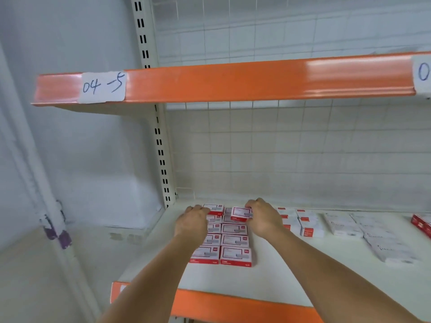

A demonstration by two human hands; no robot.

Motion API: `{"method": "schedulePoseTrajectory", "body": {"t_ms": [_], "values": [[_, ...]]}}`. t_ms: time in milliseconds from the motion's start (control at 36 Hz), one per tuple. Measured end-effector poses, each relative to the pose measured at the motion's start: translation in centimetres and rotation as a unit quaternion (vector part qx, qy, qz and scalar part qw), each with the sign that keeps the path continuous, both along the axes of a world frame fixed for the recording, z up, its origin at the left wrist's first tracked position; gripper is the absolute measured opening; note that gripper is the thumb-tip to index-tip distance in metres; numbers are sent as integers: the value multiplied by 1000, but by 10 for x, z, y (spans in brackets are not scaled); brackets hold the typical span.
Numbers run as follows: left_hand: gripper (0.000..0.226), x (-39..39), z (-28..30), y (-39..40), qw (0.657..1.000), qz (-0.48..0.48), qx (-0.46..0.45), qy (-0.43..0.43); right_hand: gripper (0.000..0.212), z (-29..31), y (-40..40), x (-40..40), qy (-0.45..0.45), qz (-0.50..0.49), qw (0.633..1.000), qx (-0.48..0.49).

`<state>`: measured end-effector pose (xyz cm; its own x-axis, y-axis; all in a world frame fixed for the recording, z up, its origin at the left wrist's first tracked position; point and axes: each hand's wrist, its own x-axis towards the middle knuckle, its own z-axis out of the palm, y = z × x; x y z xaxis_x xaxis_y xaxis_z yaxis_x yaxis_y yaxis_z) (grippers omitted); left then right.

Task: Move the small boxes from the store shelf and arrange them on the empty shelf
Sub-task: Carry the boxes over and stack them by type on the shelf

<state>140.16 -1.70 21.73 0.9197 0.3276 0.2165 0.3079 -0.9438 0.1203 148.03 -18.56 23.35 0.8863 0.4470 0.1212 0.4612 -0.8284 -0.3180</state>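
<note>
Several small red-and-white boxes [235, 241] lie in two neat columns on the white shelf [279, 276], near its left end. My left hand [192, 222] grips one such box [214, 209] at the far end of the left column. My right hand [263, 219] pinches another small box [241, 213], held slightly tilted above the far end of the right column. Both forearms reach in from below.
More red-and-white boxes [307, 226] and flat white packets [342, 226] lie to the right on the same shelf. A red box [422, 223] sits at the right edge. An orange-edged shelf [233, 81] labelled "04-5" hangs above. A slotted upright [161, 148] stands at the left.
</note>
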Motion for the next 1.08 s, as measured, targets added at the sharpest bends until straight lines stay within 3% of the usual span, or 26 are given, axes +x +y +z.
{"method": "schedulePoseTrajectory", "body": {"t_ms": [361,778,1083], "values": [[47,64,-9,28,996,-78,-35,32,49,-9,35,45,54,-24,998,-17],[42,72,-13,31,994,-94,-36,50,51,-18,44,49,61,-17,998,1],[47,58,-12,19,990,-138,-4,3,47,-13,23,14,-20,-48,998,-36]]}}
